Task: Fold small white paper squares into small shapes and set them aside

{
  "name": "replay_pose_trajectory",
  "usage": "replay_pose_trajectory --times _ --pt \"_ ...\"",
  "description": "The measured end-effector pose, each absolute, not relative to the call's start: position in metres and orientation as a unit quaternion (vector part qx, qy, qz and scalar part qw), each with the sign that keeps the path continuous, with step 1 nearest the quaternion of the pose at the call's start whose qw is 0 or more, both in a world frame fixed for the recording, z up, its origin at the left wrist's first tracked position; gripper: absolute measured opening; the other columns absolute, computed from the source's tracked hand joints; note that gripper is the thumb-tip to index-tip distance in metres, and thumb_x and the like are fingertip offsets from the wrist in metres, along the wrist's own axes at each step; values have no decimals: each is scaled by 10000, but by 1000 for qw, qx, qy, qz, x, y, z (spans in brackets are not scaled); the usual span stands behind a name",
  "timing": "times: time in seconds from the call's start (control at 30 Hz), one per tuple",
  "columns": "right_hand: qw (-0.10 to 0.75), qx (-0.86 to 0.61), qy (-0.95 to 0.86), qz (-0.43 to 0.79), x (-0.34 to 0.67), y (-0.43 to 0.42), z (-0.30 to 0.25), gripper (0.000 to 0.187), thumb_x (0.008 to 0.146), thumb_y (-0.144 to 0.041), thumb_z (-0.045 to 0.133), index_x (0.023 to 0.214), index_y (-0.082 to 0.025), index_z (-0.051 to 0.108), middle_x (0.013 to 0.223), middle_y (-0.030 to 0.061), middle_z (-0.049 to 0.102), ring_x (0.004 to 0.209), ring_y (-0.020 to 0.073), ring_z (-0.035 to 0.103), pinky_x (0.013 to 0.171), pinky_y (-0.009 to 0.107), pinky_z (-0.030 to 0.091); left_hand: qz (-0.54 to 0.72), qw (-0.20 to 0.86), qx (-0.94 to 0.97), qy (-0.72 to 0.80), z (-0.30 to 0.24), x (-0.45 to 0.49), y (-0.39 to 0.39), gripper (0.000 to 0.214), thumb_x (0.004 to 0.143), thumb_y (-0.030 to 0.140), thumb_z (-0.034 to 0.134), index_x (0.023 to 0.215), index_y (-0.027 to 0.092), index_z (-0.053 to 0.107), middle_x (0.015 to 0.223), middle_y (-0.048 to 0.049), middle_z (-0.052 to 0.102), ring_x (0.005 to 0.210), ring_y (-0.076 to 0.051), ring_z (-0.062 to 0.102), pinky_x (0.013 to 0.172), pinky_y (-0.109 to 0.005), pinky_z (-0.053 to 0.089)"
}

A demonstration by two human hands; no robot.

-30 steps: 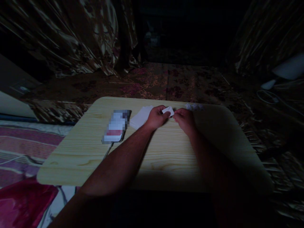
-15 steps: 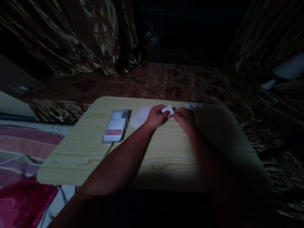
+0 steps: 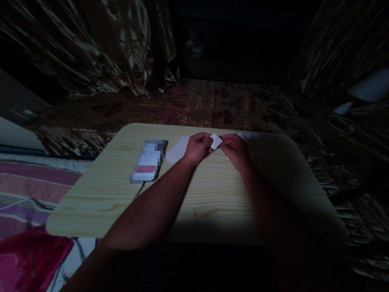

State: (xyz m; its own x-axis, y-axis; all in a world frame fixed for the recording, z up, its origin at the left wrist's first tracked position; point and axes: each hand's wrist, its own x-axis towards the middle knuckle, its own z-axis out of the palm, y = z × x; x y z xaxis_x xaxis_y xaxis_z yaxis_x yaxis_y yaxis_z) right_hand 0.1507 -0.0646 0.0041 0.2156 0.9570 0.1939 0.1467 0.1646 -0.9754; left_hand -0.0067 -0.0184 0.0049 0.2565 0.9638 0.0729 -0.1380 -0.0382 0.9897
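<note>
A small folded piece of white paper (image 3: 216, 142) shows as a diamond shape above the far middle of the wooden table. My left hand (image 3: 199, 148) is closed on its left side, with the thumb lying on the front of the paper. At the right corner, the fingertips of my right hand (image 3: 235, 150) are pinched together against the paper's edge. A stack of white paper sheets (image 3: 176, 151) lies on the table, partly covered by my left hand. Several small pale folded pieces (image 3: 251, 136) sit behind my right hand, near the far edge.
A smartphone (image 3: 148, 161) with a blurred screen and a white cable (image 3: 139, 190) lies on the left of the table (image 3: 212, 202). Beyond is a dark patterned cloth surface (image 3: 194, 101) with curtains. A pale lamp (image 3: 370, 86) stands at the right; striped bedding (image 3: 39, 182) is left.
The folded paper has been turned, its face now an even diamond with a point upward. My left thumb has shifted left on it. Both hands stay in nearly the same place.
</note>
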Motion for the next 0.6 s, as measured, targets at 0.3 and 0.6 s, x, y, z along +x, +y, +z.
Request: replay_pose_trajectory --times 0.3,0.6 --pt "578 -525 -515 354 150 -63 0 374 666 -322 731 998 -199 610 797 -1 675 650 133 601 577 250 468 475 588 550 355 6 -5 -21 337 700 303 749 996 147 704 588 21 634 437 -91 535 442 -214 353" --pt "558 -569 -519 309 155 -65 1 244 823 -423 609 717 -210 555 541 -43 549 493 110 493 495 235 393 480 567 573 346 8 -3 -23 283 686 284 745 933 158 692 550 50 568 437 -73 453 450 -216 313"
